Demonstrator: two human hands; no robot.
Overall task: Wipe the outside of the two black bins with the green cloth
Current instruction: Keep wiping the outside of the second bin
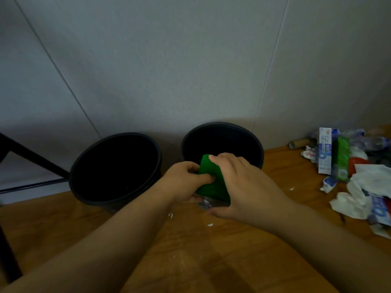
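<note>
Head view: both hands are gripping the bunched green cloth [212,182] just before the right round black plastic bin [222,142], left hand [186,182] pinching it, right hand [245,182] curling over; the other black bin [115,170] is sitting left of that one.

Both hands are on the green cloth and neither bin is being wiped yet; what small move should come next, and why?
Probably carry the green cloth, gripped by the left hand and right hand, onto the right bin outer wall: that bin is nearest.
</note>
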